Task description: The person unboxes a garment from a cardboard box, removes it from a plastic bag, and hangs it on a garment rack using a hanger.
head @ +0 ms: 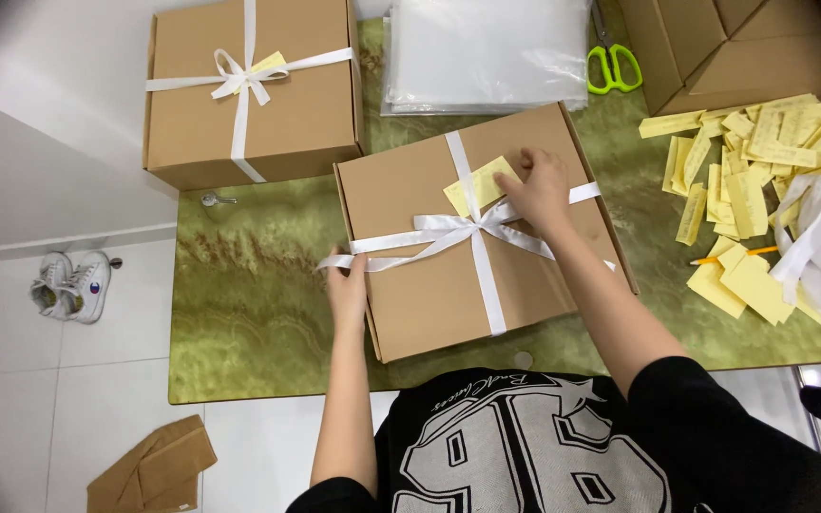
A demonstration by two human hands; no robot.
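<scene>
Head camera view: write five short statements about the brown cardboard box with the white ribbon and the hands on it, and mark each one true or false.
1. The right hand touches a yellow paper slip on the near brown cardboard box. True.
2. The left hand holds the green-handled scissors. False: it rests at the box's left edge by the white ribbon; the scissors lie untouched at the table's far side.
3. The second ribboned cardboard box stands open. False: it is closed and tied with a bow.
4. Loose yellow slips lie to the right. True.
5. White shoes sit on the green table. False: they are on the floor.
</scene>
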